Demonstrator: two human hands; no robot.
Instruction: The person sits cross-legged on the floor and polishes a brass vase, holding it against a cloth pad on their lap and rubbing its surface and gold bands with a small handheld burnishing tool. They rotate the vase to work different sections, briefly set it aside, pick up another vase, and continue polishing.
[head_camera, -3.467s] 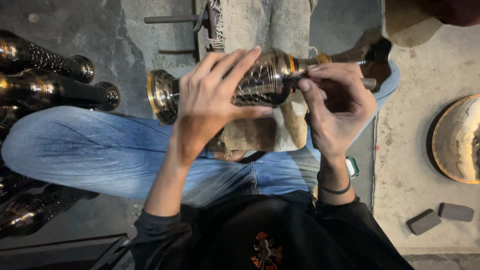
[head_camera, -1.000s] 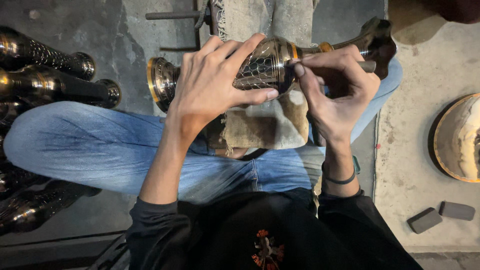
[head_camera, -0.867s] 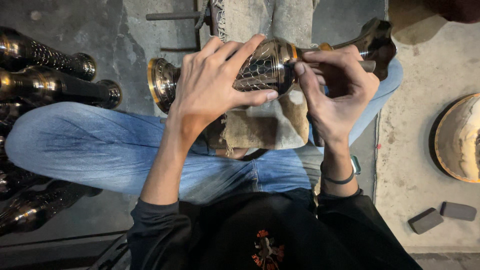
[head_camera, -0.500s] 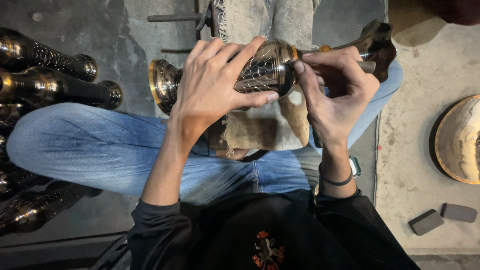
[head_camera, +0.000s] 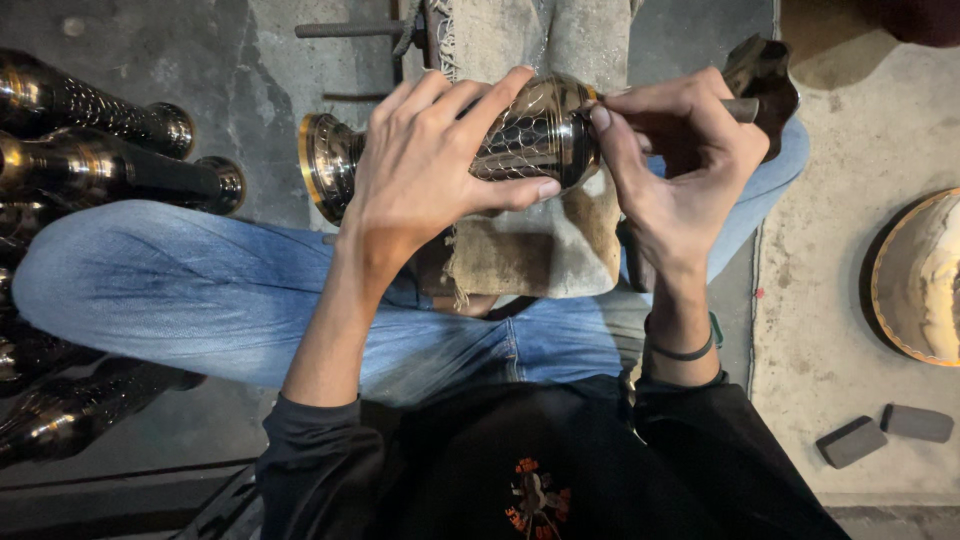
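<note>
- Grey concrete floor (head_camera: 250, 60), stained and worn, with a paler slab to the right.
- Seated cross-legged in blue jeans (head_camera: 180, 300), a folded burlap cloth (head_camera: 530, 245) draped over the lap.
- Dark engraved metal vase (head_camera: 530, 130) lying sideways above the cloth, flared brass-rimmed base pointing left.
- Left hand (head_camera: 430, 170) spread over the vase body, fingers wrapped across the top, thumb beneath.
- Right hand (head_camera: 680, 160) pinched closed around a thin engraving tool (head_camera: 745, 108), tip at the vase's shoulder.
- More dark vases (head_camera: 100, 150) stacked at left.
- Round brass tray (head_camera: 905, 280) at right, two small grey blocks (head_camera: 880, 432) below it.
</note>
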